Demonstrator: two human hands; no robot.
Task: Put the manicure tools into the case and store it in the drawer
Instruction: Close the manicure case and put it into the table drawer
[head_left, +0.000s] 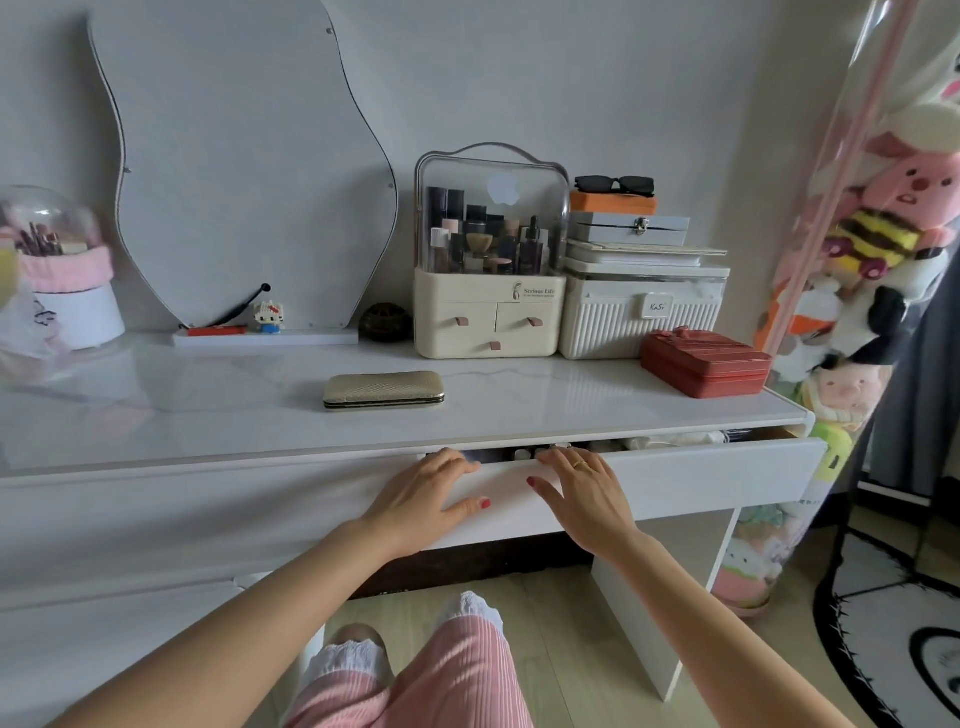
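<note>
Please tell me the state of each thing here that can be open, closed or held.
drawer: slightly open
gold case: closed, lying on the tabletop
red box: closed
left hand: grips the drawer's top edge
right hand: grips the drawer's top edge

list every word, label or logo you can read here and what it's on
"Serious Life" on the cream cosmetic organizer, above its small drawers; the finer line beneath is too small to read.
"KaSi", handwritten-style, on the tag of the white ribbed storage box; uncertain.
Apple logo sticker, no words, on the organizer's clear lid.
</note>
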